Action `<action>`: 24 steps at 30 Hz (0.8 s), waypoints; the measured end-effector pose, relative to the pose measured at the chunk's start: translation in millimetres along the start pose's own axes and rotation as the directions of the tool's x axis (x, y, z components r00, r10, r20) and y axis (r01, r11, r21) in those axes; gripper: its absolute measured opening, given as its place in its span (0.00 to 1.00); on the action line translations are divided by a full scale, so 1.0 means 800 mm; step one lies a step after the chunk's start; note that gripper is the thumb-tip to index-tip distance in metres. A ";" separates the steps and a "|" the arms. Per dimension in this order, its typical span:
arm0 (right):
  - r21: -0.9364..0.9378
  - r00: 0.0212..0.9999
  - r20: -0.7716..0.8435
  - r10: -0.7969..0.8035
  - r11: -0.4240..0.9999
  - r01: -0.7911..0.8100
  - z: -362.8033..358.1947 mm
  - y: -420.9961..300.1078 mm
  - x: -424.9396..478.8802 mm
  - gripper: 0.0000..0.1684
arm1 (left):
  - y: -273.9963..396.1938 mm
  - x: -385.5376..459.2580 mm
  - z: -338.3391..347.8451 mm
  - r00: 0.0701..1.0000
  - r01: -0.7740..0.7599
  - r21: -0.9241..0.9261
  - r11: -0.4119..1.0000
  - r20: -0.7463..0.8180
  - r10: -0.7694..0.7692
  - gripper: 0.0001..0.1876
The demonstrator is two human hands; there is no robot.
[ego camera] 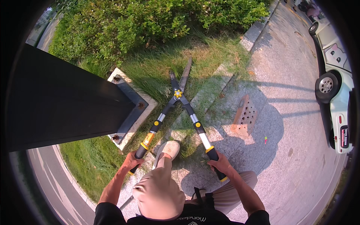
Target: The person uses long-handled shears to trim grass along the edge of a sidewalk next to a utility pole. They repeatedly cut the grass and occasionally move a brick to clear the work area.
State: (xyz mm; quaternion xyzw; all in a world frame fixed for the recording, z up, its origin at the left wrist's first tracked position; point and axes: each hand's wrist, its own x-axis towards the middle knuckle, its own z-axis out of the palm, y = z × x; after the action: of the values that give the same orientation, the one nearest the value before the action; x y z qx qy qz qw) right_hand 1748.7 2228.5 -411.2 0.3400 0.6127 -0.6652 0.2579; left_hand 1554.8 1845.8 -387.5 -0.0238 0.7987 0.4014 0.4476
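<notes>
Both my hands hold a pair of long-handled hedge shears [177, 94], black and silver with yellow parts. My left hand [132, 161] is closed around the grip of one handle, beside my light shoe. Around the other handle's grip closes my right hand [221, 162]. The handles are spread and the two blades stand apart, pointing away from me over long grass [157, 66]. Grass also hangs over the stone kerb [209, 87], to the right of the blades.
A dark metal post [70, 101] bolted to a pale footing [152, 102] rises at the left. Leafy bushes [140, 25] grow beyond the grass. A perforated brick [245, 116] lies on the paving [284, 146] at right. Farther right stands a white vehicle [339, 101].
</notes>
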 end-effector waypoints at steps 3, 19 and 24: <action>-0.048 0.999 -0.034 0.023 0.999 -0.025 0.007 -0.009 -0.001 0.20 | 0.011 0.002 0.002 1.000 0.019 0.007 1.000 -0.004 -0.019 0.14; 0.199 0.999 0.041 -0.016 0.980 0.007 0.052 -0.021 0.024 0.22 | 0.023 0.004 -0.016 1.000 -0.010 0.041 0.999 -0.020 0.011 0.15; 0.459 0.994 -0.082 -0.075 0.882 0.105 0.106 -0.053 0.077 0.16 | 0.082 0.058 0.065 0.998 -0.039 -0.138 0.990 -0.052 0.032 0.17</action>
State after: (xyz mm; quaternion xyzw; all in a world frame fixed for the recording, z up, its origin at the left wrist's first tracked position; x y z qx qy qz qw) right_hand 1666.2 2154.1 -429.9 0.3833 0.4595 -0.7923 0.1192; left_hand 1537.1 1939.3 -395.6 -0.0506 0.7799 0.4632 0.4178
